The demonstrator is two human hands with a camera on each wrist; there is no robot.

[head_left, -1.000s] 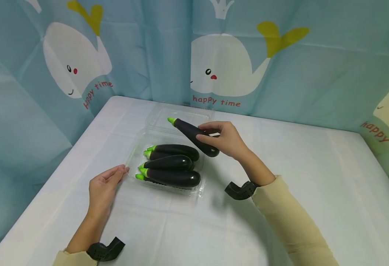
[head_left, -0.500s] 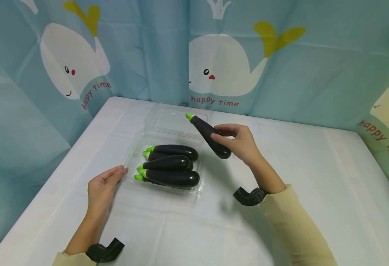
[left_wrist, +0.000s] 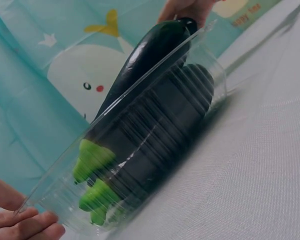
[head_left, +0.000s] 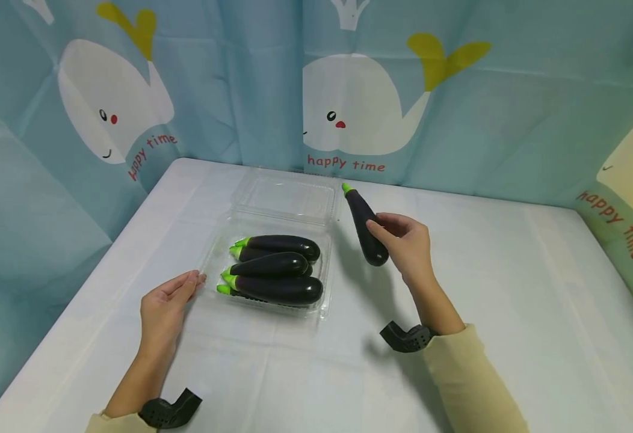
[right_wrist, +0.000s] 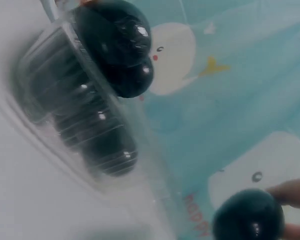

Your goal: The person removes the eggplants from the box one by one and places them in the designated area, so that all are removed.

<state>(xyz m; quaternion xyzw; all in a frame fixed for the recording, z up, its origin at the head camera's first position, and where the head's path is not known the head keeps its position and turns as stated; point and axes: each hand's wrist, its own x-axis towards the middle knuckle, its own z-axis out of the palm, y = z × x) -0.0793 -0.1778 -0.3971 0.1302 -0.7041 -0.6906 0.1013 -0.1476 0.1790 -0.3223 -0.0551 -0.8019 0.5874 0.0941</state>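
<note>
The person's right hand [head_left: 410, 245] pinches a smooth, purple-black, club-shaped eggplant [head_left: 362, 218] with a bright green cap, the thumb on its near side and the other fingers behind, closed only as far as its thickness allows. It is aloft above the white-covered worktop [head_left: 511, 313], its long axis running away from the person: the green cap lies beyond the right fingers and slightly to their left, while the rounded thick end sits just on the near side of them. To the left of those fingers, separated by a strip of worktop, stands a clear plastic, rectangular tray [head_left: 300, 228] with a heap of similar dark, glossy eggplants [head_left: 281, 289]; these lie crosswise, thick ends facing the right fingers and caps facing the left hand [head_left: 167, 304]. The held one is therefore turned steeply across the heap (whether any of them are real or imitation is hard to tell). The left fingers are closed on the tray's left edge, with the heap between them and the right fingers, so the right hand is much the nearer to the lifted piece. The clear, shallow plastic lid [head_left: 286, 195] lies open beyond the tray, just left of the held cap.
</note>
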